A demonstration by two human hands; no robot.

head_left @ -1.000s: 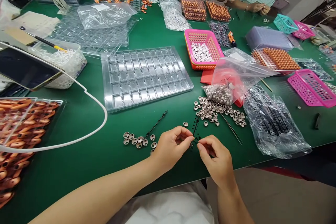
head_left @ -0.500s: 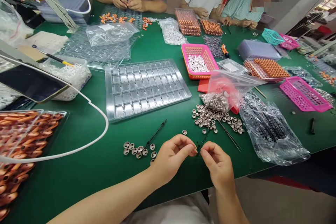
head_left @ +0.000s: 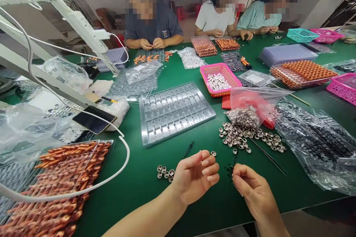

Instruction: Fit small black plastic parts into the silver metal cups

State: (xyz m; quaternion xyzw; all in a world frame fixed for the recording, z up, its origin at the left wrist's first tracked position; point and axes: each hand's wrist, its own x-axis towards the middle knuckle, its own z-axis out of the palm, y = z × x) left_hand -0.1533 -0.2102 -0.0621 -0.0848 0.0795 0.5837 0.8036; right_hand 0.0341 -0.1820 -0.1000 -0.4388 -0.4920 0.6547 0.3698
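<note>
My right hand (head_left: 254, 190) pinches a thin black plastic strip (head_left: 235, 160) with small side pieces, held just above the green table. Small black bits (head_left: 229, 169) show beside its fingertips. To the left, my left hand (head_left: 196, 177) is raised off the strip, palm turned up and fingers curled in; whatever lies in them, if anything, is too small or hidden to name. Behind that hand lie several small silvery metal cups (head_left: 163, 172) and a second black strip (head_left: 188, 149), partly covered. A bigger heap of the same cups (head_left: 236, 135) spreads beyond my right hand.
A clear compartment tray (head_left: 178, 113) lies ahead. Tweezers (head_left: 269, 158) and a bag of black strips (head_left: 314, 144) are at right, a pink basket (head_left: 219, 81) farther back. A white cable (head_left: 126, 155) loops over orange parts (head_left: 63, 189) at left. Co-workers sit opposite.
My left hand has come away from the black strip and turned palm up, while my right hand keeps hold of it. The view has tilted up and swung left.
</note>
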